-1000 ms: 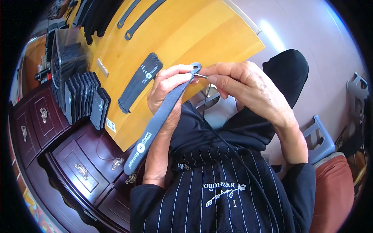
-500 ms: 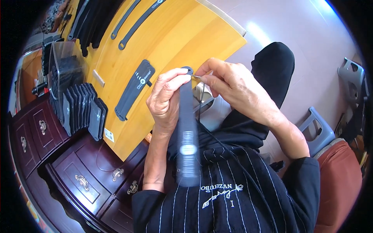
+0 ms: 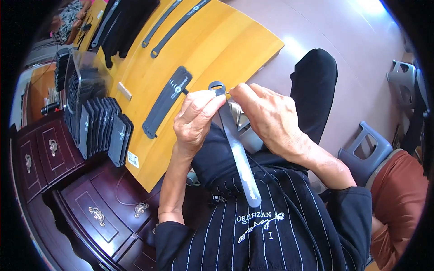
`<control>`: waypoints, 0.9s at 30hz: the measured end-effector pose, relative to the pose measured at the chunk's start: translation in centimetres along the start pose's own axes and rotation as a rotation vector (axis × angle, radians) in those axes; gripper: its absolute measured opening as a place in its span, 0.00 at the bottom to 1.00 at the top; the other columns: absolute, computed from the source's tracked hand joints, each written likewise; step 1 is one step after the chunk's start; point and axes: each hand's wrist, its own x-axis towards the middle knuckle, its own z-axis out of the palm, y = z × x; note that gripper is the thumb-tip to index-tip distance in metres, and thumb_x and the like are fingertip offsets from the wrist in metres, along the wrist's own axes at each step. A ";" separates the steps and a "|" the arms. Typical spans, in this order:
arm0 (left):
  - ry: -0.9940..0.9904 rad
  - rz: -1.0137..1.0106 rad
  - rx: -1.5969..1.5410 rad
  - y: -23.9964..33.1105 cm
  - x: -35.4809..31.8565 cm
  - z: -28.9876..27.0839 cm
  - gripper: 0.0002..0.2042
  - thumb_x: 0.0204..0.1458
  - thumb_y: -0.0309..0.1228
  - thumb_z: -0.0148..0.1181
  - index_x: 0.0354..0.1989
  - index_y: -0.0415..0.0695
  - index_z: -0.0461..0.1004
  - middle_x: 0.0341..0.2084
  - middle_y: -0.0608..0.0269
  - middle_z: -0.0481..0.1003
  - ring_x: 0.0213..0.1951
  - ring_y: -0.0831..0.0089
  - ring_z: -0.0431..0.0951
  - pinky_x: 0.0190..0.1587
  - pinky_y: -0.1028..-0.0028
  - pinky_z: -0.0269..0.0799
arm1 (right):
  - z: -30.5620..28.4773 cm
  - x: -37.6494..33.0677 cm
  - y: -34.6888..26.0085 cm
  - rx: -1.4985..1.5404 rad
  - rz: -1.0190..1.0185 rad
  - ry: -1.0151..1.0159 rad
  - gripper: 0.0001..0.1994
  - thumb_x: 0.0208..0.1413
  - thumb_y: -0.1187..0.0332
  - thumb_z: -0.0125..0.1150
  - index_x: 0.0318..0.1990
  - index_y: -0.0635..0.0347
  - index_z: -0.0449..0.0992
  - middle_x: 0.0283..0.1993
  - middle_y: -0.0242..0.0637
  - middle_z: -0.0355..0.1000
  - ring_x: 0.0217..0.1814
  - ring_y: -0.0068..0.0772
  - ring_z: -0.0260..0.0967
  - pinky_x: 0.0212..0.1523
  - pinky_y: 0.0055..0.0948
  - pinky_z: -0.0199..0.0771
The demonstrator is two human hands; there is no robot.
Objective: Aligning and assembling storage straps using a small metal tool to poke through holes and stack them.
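My left hand (image 3: 195,118) grips a long flat grey strap (image 3: 238,153) near its upper end, where there is a round eyelet. The strap hangs down over my dark striped shirt toward my chest. My right hand (image 3: 266,115) pinches something thin at the eyelet, fingertips touching the left hand's fingers. What it pinches is too small to tell. Both hands are held above my lap, just off the edge of the yellow wooden tabletop (image 3: 226,49).
A dark flat strap-shaped piece (image 3: 166,101) lies on the tabletop. Two long thin straps (image 3: 174,22) lie farther back. A row of upright dark cards (image 3: 105,131) stands at the left edge beside a clear box (image 3: 86,81). Dark wooden drawers (image 3: 95,212) sit below. A grey stool (image 3: 364,151) is right.
The strap's free end has swung from my left side across to hang down over my chest. Both hands stayed together at the eyelet and shifted slightly.
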 end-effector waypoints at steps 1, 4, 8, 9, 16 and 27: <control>0.005 0.003 0.006 0.0 -0.3 -0.4 0.17 0.34 0.15 0.65 0.37 0.39 0.80 0.32 0.58 0.75 0.36 0.61 0.77 0.37 0.69 0.75 | 0.3 0.0 -0.4 -0.001 -0.008 0.002 0.07 0.58 0.71 0.52 0.39 0.64 0.65 0.26 0.47 0.71 0.31 0.53 0.72 0.31 0.40 0.71; 0.046 0.007 0.011 -0.1 -1.3 -1.4 0.16 0.34 0.14 0.64 0.37 0.39 0.79 0.33 0.57 0.75 0.36 0.60 0.77 0.38 0.68 0.76 | 1.6 0.5 -0.8 0.668 0.345 -0.094 0.06 0.59 0.71 0.54 0.40 0.64 0.70 0.25 0.42 0.71 0.26 0.37 0.72 0.28 0.31 0.70; 0.073 -0.001 -0.002 -0.5 -2.5 -2.3 0.16 0.34 0.14 0.64 0.36 0.37 0.79 0.32 0.57 0.75 0.35 0.60 0.77 0.37 0.69 0.76 | 2.1 0.8 -0.9 0.961 0.529 -0.259 0.05 0.60 0.71 0.54 0.41 0.61 0.72 0.25 0.40 0.72 0.27 0.34 0.73 0.27 0.30 0.70; 0.081 -0.008 0.000 -0.5 -2.9 -2.5 0.16 0.34 0.14 0.64 0.36 0.37 0.79 0.32 0.57 0.75 0.35 0.60 0.77 0.37 0.69 0.76 | 2.2 0.8 -1.2 0.588 0.253 -0.145 0.05 0.59 0.71 0.54 0.40 0.59 0.71 0.26 0.39 0.72 0.28 0.36 0.73 0.27 0.31 0.70; 0.176 -0.078 -0.017 -1.0 -4.6 -2.6 0.15 0.36 0.13 0.62 0.36 0.36 0.78 0.32 0.56 0.75 0.34 0.61 0.77 0.36 0.69 0.76 | 3.6 1.6 -2.8 -0.121 -0.116 -0.057 0.08 0.52 0.72 0.57 0.40 0.55 0.69 0.28 0.38 0.68 0.33 0.41 0.73 0.29 0.35 0.73; 0.219 -0.089 -0.271 -0.8 -5.0 -3.8 0.14 0.40 0.13 0.62 0.37 0.37 0.79 0.32 0.57 0.76 0.32 0.63 0.77 0.34 0.72 0.75 | 2.1 3.2 -3.6 -0.027 -0.129 -0.129 0.10 0.58 0.65 0.56 0.45 0.56 0.74 0.32 0.35 0.75 0.33 0.39 0.76 0.30 0.32 0.74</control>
